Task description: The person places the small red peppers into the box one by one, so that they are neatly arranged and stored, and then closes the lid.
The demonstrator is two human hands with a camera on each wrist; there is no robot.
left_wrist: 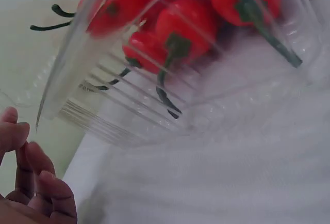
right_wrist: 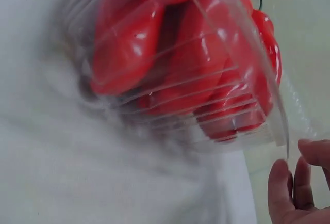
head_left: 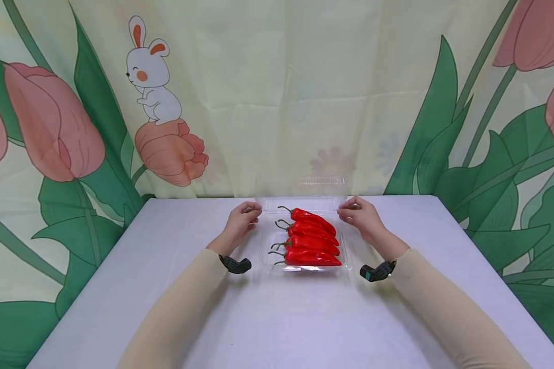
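Several red chili peppers with green stems lie side by side in a clear plastic clamshell box. Its see-through lid stands raised at the back. At the back left corner, my left hand pinches the box's edge between thumb and fingertips. My right hand does the same at the back right corner. In the left wrist view, the fingers are bent close to the thin rim. The right wrist view has the rim between the thumb and fingers.
A white-covered table carries the box. Behind it hangs a curtain printed with tulips and a rabbit. Black wrist devices sit on both wrists, close to the box's sides.
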